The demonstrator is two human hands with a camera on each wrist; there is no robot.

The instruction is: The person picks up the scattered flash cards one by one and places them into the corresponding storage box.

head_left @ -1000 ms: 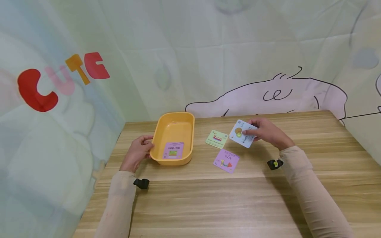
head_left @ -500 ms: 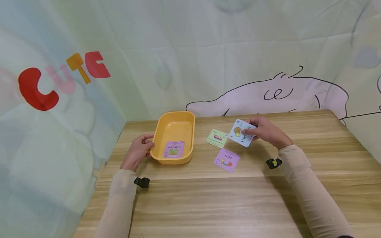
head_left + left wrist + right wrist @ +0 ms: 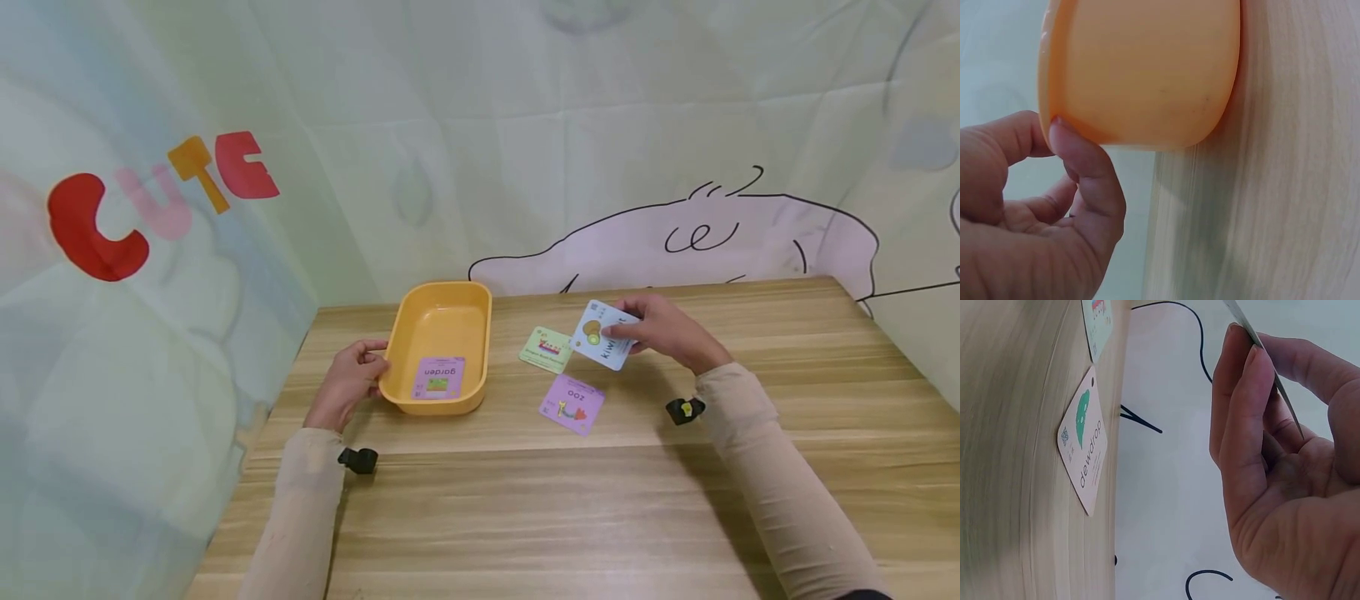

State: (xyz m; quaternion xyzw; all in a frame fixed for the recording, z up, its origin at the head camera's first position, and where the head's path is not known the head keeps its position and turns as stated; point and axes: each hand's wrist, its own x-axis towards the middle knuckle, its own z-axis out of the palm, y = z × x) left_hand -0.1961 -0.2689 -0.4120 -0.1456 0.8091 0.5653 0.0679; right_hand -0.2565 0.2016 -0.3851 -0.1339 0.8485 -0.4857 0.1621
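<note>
At the left, my left hand point(image 3: 348, 382) pinches the near-left rim of a yellow plastic tray point(image 3: 487, 346) between thumb and fingers. Inside the tray lies a purple "garden" card point(image 3: 438, 379). My right hand point(image 3: 669, 332) holds a pale blue kiwifruit card point(image 3: 598, 335) above the table, thumb on its printed face and fingers behind; the right wrist view shows it nearly edge-on. A green Dragon Boat Festival card point(image 3: 543, 350) lies to its left, slightly overlapped by it in the head view. Nearer me is a purple "zoo" card point(image 3: 572, 405). The right wrist view shows a "dewdrop" card point(image 3: 1085, 440) on the table, hidden from the head view.
The wood-grain table point(image 3: 510, 517) ends at the back against a printed cloth point(image 3: 405, 125) with a cartoon outline. Another cloth side, lettered "CUTE", closes off the left. A small black device point(image 3: 684, 410) sits at the right wrist, another device point(image 3: 358, 460) at the left.
My right hand and the kiwifruit card have shifted slightly left, so the card edge now overlaps the green card more in the head view. The left hand and tray stay put.
</note>
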